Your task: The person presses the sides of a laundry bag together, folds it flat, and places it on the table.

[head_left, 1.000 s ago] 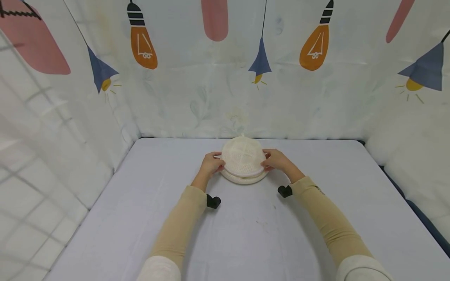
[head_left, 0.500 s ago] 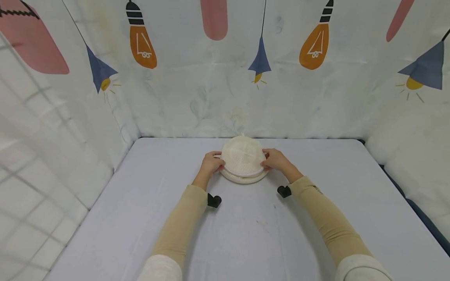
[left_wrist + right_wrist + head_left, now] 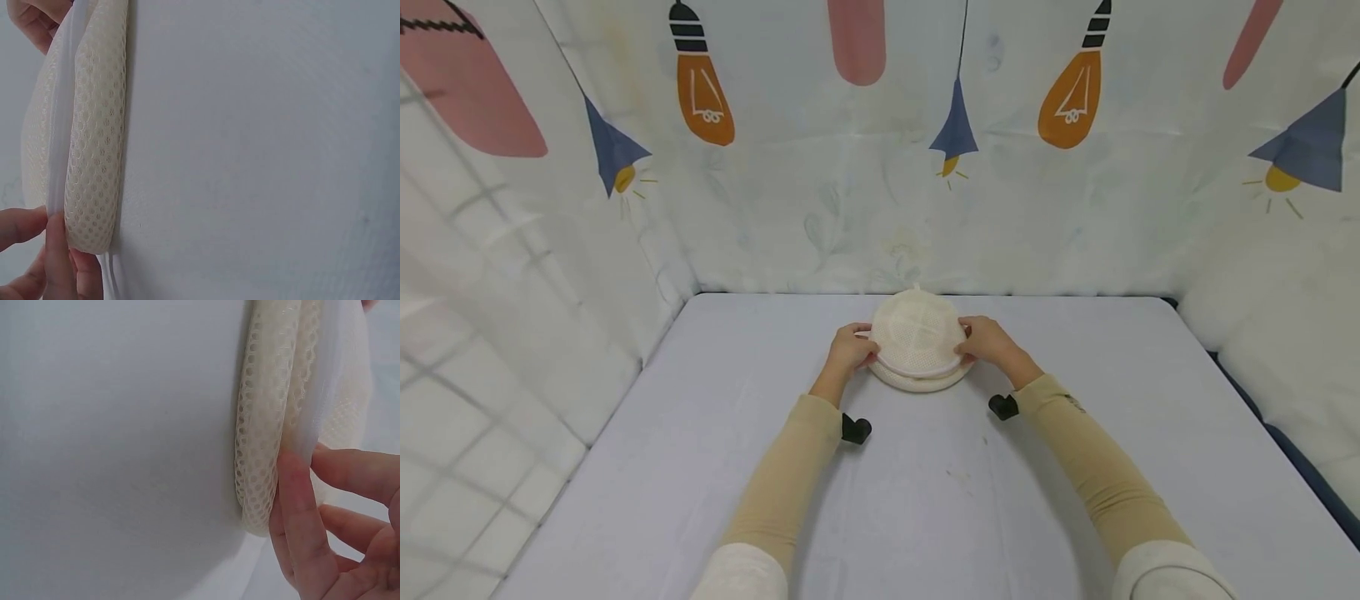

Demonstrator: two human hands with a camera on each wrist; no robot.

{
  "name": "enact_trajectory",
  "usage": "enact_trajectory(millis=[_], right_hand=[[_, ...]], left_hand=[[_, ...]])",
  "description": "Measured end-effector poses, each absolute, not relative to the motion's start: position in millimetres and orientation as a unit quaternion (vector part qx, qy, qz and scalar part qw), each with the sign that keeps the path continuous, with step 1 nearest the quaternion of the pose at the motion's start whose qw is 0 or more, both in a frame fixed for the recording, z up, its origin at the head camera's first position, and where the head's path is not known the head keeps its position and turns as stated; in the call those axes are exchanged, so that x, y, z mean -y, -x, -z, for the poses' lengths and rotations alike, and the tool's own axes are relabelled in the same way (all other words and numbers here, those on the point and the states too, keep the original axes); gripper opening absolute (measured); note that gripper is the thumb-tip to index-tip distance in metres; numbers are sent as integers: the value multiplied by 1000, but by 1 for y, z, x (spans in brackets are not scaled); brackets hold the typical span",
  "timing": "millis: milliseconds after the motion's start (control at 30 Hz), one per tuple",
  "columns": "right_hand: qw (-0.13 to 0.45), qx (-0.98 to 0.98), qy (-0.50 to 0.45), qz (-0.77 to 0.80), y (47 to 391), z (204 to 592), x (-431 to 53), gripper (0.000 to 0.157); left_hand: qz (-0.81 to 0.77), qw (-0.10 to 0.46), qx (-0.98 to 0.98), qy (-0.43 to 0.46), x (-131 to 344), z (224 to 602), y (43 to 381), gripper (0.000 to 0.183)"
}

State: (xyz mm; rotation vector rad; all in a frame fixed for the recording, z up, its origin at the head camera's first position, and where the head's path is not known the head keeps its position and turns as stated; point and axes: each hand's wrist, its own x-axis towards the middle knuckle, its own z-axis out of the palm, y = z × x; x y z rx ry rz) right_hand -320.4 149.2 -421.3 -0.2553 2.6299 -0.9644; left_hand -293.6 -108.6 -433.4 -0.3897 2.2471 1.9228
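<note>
A round, domed mesh laundry bag [image 3: 917, 333], cream with a white band round it, lies near the far edge of the table. My left hand [image 3: 852, 348] grips its left side; in the left wrist view the thumb and fingers [image 3: 57, 256] pinch the white band [image 3: 61, 119]. On the opposite side my right hand [image 3: 990, 340] holds the rim. The right wrist view has its thumb and fingers [image 3: 300, 506] pinching the white band [image 3: 324, 381] above a thick rolled mesh edge [image 3: 262, 425]. The bag's underside is hidden.
A pale cloth covers the table [image 3: 917, 500]. White curtain [image 3: 820, 208] printed with lamps and bulbs rises right behind the far edge, with more cloth at both sides. A black heart-shaped piece sits at each wrist [image 3: 856, 429].
Both hands keep their hold on the mesh laundry bag in nearly the same place. The right hand and wrist have shifted very slightly left.
</note>
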Motion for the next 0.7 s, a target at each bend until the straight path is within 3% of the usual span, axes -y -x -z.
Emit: enact_trajectory(millis=[333,700], right_hand=[[159,-920,98,344,319,416,-155,73],[114,-945,140,273,309,409,-158,67]], left_hand=[[-634,81,-760,119,109,428,292,56],[-573,67,-814,64,112,428,287,63]])
